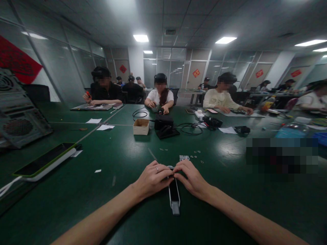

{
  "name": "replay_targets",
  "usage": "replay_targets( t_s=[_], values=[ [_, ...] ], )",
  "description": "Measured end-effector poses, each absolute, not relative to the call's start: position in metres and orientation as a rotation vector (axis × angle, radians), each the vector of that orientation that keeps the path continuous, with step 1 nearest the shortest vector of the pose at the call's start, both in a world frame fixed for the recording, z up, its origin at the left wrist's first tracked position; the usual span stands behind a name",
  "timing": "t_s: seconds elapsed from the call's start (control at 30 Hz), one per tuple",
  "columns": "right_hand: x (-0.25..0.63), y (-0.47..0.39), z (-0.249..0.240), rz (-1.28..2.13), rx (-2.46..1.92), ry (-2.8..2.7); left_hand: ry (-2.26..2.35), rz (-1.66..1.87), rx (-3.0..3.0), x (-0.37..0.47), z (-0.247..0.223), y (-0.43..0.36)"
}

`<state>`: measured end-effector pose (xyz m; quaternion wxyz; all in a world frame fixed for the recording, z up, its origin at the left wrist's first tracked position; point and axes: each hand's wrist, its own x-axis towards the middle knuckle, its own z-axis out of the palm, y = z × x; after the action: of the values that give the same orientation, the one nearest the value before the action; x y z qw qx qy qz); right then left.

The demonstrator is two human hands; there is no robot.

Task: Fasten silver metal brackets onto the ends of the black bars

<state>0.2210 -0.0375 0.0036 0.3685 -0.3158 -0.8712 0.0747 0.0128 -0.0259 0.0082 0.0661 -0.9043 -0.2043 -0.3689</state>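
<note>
Gripping one narrow black device [174, 194] on the green table [122, 190]: left hand [152, 178] and right hand [192, 177], fingers closed at its far end.

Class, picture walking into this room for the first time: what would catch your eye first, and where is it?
First, the two bare hands at the near edge of the green table: the left hand and the right hand meet over a slim black and silver device lying flat. Just beyond it sit a small metal part and scattered tiny rings. Farther back, a cardboard box stands mid-table, before three seated people.
</note>
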Motion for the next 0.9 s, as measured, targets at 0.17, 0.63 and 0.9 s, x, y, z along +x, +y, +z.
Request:
replay_targets(
  t_s=[0.17, 0.63, 0.9],
  values=[
    [0.224, -0.035, 0.004, 0.034, -1.044, -2.184, -0.976, -0.872, -2.752, -0.004, 0.009, -0.012],
    [0.222, -0.033, 0.003, -0.039, -1.272, -2.276, -1.168, -0.612, -2.859, -0.009, 0.01, -0.007],
    [0.224, -0.032, 0.002, -0.022, -1.247, -2.279, -1.122, -0.621, -2.881, -0.012, 0.009, -0.006]
  ],
)
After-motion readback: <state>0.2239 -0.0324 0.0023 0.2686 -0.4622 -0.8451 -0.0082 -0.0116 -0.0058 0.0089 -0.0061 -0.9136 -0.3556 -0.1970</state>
